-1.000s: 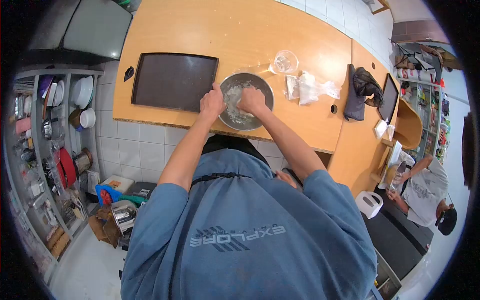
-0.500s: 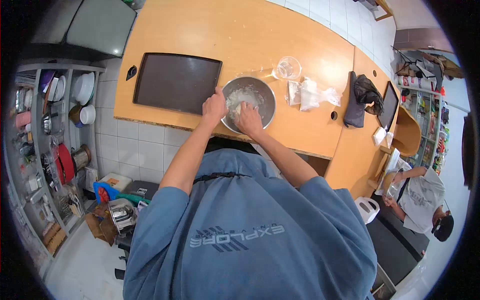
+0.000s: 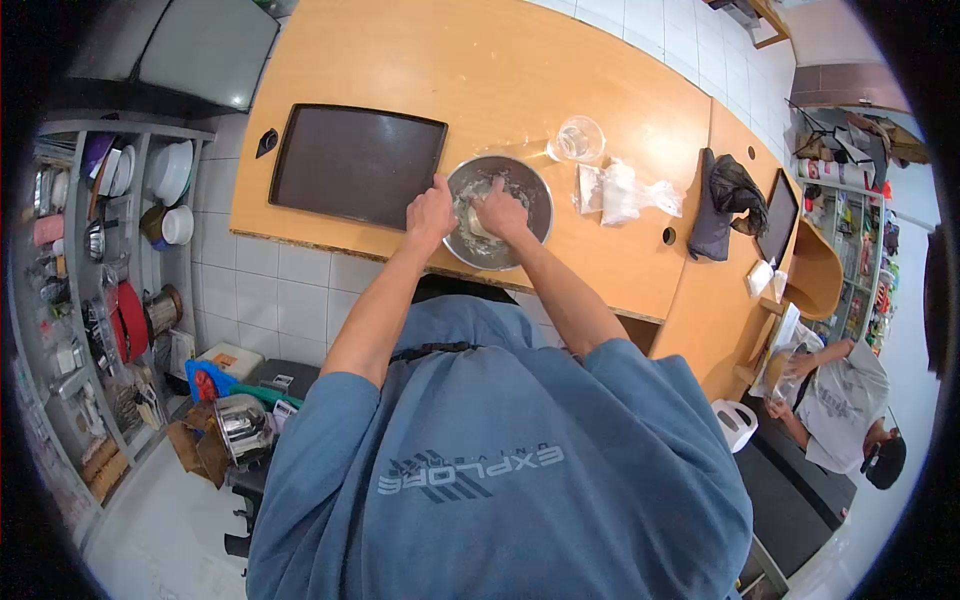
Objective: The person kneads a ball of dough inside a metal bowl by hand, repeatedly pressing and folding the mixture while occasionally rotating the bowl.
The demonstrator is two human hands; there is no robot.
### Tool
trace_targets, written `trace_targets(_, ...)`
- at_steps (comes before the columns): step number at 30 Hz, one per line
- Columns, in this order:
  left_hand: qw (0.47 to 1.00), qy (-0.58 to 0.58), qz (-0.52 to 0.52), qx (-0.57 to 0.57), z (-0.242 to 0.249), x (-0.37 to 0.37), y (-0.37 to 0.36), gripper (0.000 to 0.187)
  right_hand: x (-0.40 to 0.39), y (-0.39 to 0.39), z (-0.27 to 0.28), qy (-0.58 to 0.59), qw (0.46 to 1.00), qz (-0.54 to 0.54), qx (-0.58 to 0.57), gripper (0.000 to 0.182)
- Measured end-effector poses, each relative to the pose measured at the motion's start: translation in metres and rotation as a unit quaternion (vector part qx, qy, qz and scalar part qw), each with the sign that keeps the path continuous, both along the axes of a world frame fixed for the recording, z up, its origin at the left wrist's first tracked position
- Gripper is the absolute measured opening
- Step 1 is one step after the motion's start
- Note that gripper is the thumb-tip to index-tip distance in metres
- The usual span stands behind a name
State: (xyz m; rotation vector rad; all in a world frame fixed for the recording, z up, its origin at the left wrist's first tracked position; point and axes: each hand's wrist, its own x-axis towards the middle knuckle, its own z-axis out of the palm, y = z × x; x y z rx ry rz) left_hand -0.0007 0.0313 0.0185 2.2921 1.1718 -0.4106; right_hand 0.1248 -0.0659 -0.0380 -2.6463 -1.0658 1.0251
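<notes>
A round metal bowl (image 3: 535,190) with pale dough (image 3: 470,225) in it stands near the front edge of the wooden counter (image 3: 400,60). My left hand (image 3: 430,213) grips the bowl's left rim. Inside the bowl, my right hand (image 3: 500,213) is closed on the dough, which it mostly hides. A dark rectangular baking tray (image 3: 355,163) lies flat just left of the bowl.
Behind the bowl stand a clear glass (image 3: 578,138) and plastic bags (image 3: 625,192). Dark cloths (image 3: 722,190) lie further right beside a hole in the counter. Shelves (image 3: 100,260) with dishes and pots are at the left. Another person (image 3: 840,410) sits at the lower right.
My right hand has shifted within the bowl, from the far side to the near rim and back to the middle. My left hand stays on the rim.
</notes>
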Motion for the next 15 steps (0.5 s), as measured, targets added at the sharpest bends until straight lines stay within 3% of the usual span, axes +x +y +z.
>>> trace_targets(2, 1.000, 0.012, -0.011, 0.010, -0.002, 0.001, 0.000, 0.046, 0.011, 0.000, 0.011, 0.005, 0.999, -0.009, -0.033, 0.093)
trace_targets(5, 1.000, -0.005, -0.009, 0.006, -0.014, -0.002, 0.000, 0.047, 0.028, -0.002, 0.051, 0.071, 0.988, 0.072, -0.115, 0.090)
trace_targets(8, 1.000, 0.001, 0.006, 0.000, -0.005, 0.001, 0.000, 0.042, 0.017, -0.011, 0.061, 0.040, 0.990, 0.097, -0.097, 0.071)
trace_targets(11, 1.000, 0.004, 0.010, -0.005, -0.007, 0.002, 0.000, 0.043, -0.005, -0.019, 0.045, -0.049, 0.991, 0.108, -0.054, 0.053)
trace_targets(12, 1.000, -0.003, 0.010, 0.001, -0.007, 0.001, 0.000, 0.043, -0.013, -0.024, 0.030, -0.086, 0.989, 0.115, 0.027, 0.040)
trace_targets(15, 1.000, -0.014, 0.008, 0.014, -0.010, -0.001, -0.003, 0.044, -0.012, -0.021, 0.018, -0.009, 0.972, 0.213, 0.101, 0.036)
